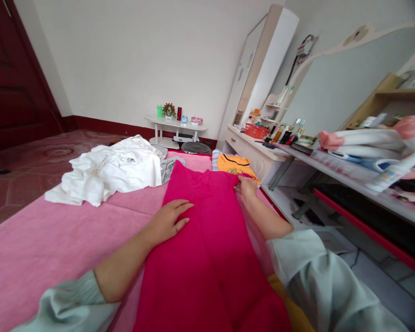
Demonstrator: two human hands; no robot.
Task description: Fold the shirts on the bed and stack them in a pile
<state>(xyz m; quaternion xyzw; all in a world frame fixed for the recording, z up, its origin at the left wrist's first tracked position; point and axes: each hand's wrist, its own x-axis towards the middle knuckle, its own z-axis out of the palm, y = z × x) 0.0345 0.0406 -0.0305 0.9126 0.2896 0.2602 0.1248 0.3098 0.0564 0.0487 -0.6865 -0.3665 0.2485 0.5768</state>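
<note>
A bright magenta garment (210,240) lies spread lengthwise on a pink bed cover (48,240). My left hand (169,219) rests flat on the garment's left edge, fingers stretched out. My right hand (246,186) is at the garment's far right corner, fingers curled and pinching the fabric there. Both forearms come out of pale grey-green sleeves.
A heap of white clothes (107,170) and a grey piece (168,167) lie at the bed's far left; an orange garment (233,165) lies at the far end. A white dresser with cosmetics (259,147) and a shelf with soft toys (373,152) stand to the right. A small white table (176,125) stands by the wall.
</note>
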